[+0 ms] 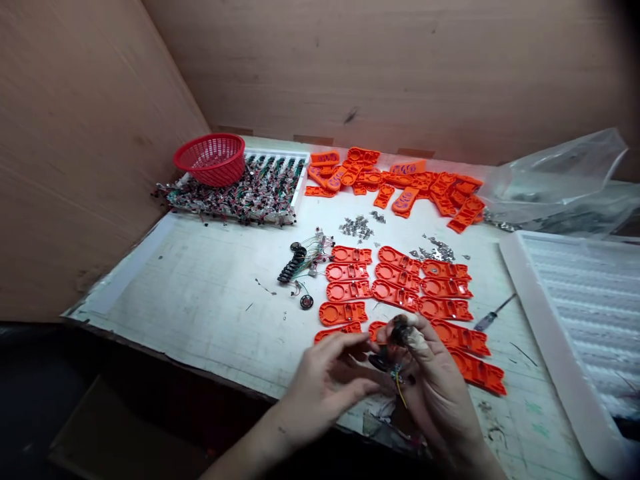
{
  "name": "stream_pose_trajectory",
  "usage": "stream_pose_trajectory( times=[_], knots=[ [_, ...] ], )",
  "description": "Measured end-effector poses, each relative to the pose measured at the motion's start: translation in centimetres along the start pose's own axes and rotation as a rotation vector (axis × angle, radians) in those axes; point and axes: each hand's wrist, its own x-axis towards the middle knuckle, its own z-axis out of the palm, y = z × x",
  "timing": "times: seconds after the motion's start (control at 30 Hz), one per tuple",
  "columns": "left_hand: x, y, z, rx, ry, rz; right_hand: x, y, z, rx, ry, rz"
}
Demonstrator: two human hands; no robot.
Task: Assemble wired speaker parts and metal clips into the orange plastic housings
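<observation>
My right hand (440,383) is closed around a small black round speaker (380,362), which has a little board and a yellow wire hanging from it. White tape wraps a digit of this hand, and the tip there is dark. Close by on the left, my left hand (330,383) has its thumb and fingers apart, curved towards the speaker; whether they touch it I cannot tell. Just beyond both hands, orange plastic shell halves (395,275) lie in columns, hollow side up. Left of these sits a row of black speakers with wires (293,265), and one loose speaker (307,302).
A red basket (210,160) rests on a heap of wired parts (240,197) in a white tray. Behind are piled orange shells (415,183), small metal pieces (357,228) and a plastic bag (555,180). A screwdriver (487,320) and white foam tray (540,320) lie right.
</observation>
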Motion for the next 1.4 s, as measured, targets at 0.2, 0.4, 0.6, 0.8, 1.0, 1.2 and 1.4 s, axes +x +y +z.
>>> stream_pose_trajectory(
  times=[0.2,0.4,0.6,0.8,1.0,1.2,1.4],
  knots=[
    [0.2,-0.3,4.0,-0.404,0.028,-0.232,0.0,0.8,-0.5,-0.022,-0.003,-0.022],
    [0.5,-0.8,3.9,-0.219,0.091,-0.107,-0.1,0.4,-0.9,0.023,-0.152,-0.054],
    [0.5,-0.3,2.7,-0.725,-0.090,-0.437,0.2,-0.6,-2.4,-0.113,-0.108,-0.250],
    [1.7,1.0,2.4,-0.488,0.016,-0.384,-1.7,-2.5,-4.6,-0.528,-0.463,-0.292],
    [5.0,1.2,2.4,0.230,0.179,-0.001,-1.9,-4.2,-5.2,-0.405,-0.154,-0.300],
    [0.9,-0.4,0.2,0.669,0.250,0.130,-1.4,-3.4,-5.2,-0.637,-0.089,-0.182],
    [-2.0,-3.6,-1.5,0.703,0.271,0.214,-0.9,0.6,-0.5,-0.548,-0.282,0.045]
  ],
)
